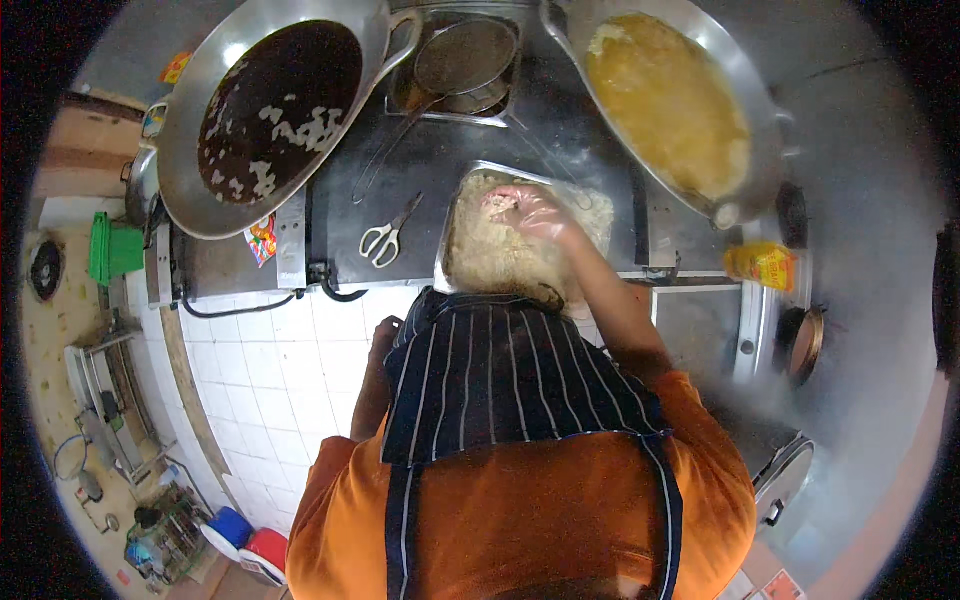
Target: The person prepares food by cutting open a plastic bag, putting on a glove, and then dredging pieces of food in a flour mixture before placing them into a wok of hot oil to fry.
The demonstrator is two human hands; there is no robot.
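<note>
My right hand [538, 214], in a clear plastic glove, is over a rectangular metal tray [441, 264]. Its fingers curl around a small pale, coated lump [500, 205]. Pale, floury or batter-like food [499, 251] fills the tray, which sits at the counter's front edge against the striped apron [510, 367]. Low beside the apron, my left hand [387, 331] is dark and partly hidden, so its fingers cannot be made out. Kitchen scissors [384, 238] with white handles lie left of the tray, blades pointing away from me.
At left stands a large wok [176, 161] of dark liquid with pale floating bits. Another wok [765, 97] at right holds yellowish, frothy liquid. Wire strainers [466, 56] rest over a container at the back, handles reaching forward. A yellow packet [761, 266] sits at right; a black hose [240, 311] hangs at left.
</note>
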